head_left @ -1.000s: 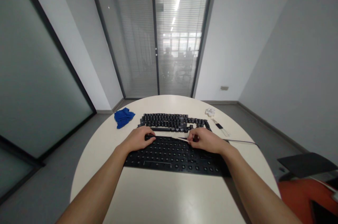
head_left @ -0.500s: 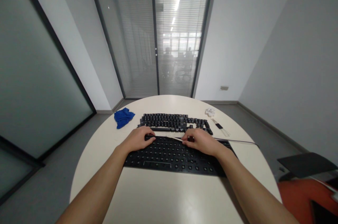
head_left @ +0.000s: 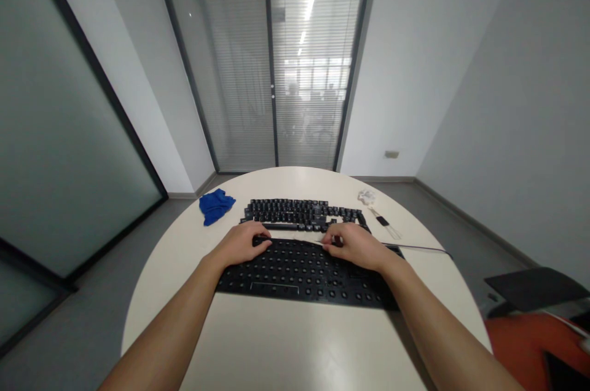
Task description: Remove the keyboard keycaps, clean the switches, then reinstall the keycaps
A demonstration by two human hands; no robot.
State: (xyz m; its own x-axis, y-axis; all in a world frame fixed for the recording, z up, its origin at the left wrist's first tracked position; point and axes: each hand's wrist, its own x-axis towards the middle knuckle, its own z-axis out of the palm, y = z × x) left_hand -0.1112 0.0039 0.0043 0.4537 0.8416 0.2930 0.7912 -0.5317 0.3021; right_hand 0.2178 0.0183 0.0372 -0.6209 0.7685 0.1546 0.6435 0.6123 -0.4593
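Observation:
A black keyboard [head_left: 286,268] with its keycaps off lies before me, its bare switches showing. My left hand [head_left: 242,243] grips its far left corner, thumb on top and fingers at the rear edge. Over the right part of the far edge, my right hand [head_left: 350,244] is closed in a pinch on a thin pale stick [head_left: 318,241]. Only a short length of the stick shows; its tip is too small to make out. Just behind the keyboard, the loose black keycaps [head_left: 286,211] stand in rows.
A crumpled blue cloth [head_left: 215,206] lies at the left on the round white table [head_left: 258,342]. At the right are a white crumpled wad [head_left: 367,196] and a keycap puller [head_left: 382,221] with wire loops. A cable [head_left: 428,248] runs off the right edge. An orange chair [head_left: 520,348] stands beyond.
My right hand has shifted slightly right and away from me along the far edge, and less of the pale stick shows. My left hand and the keyboard have stayed put.

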